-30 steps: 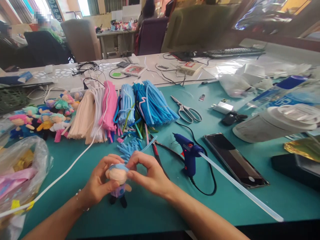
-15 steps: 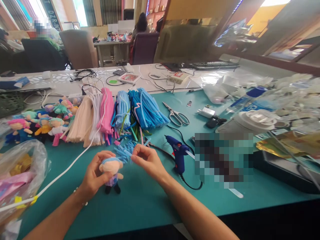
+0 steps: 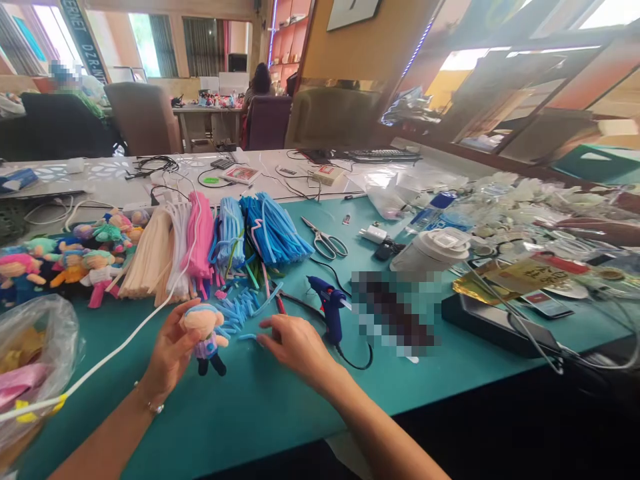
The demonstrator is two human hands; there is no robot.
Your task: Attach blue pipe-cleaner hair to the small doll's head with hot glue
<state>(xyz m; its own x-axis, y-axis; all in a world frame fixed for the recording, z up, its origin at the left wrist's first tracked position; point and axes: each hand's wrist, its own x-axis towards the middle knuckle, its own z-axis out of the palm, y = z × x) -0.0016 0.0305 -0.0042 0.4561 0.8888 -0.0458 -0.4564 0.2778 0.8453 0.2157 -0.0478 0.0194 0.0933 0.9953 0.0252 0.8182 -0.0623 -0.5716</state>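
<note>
My left hand [image 3: 167, 350] is closed around a small doll [image 3: 203, 323] with a peach head, a blue band of hair, a lilac top and black legs. The doll is held upright above the green mat. To its right, my right hand [image 3: 295, 347] has thumb and forefinger pinched at the end of a short light-blue pipe cleaner piece [image 3: 247, 337]. Just behind the hands lies a loose heap of cut blue pipe cleaner pieces [image 3: 237, 312]. A blue glue gun [image 3: 330, 310] stands right of my right hand, and red-handled pliers [image 3: 280, 303] lie behind it.
Pipe cleaner bundles in peach, white, pink [image 3: 200, 233] and blue [image 3: 275, 230] line the back. Finished dolls [image 3: 95, 257] and a plastic bag [image 3: 45, 347] are at left. Scissors [image 3: 325, 241], a lidded white cup [image 3: 433, 253] and a black tray [image 3: 495, 327] are rightward. A white cable [image 3: 130, 337] crosses the mat.
The view has turned right, so things sit further left. My right hand has come away from the heap toward me, a blue piece at its fingertips. My left hand still holds the doll.
</note>
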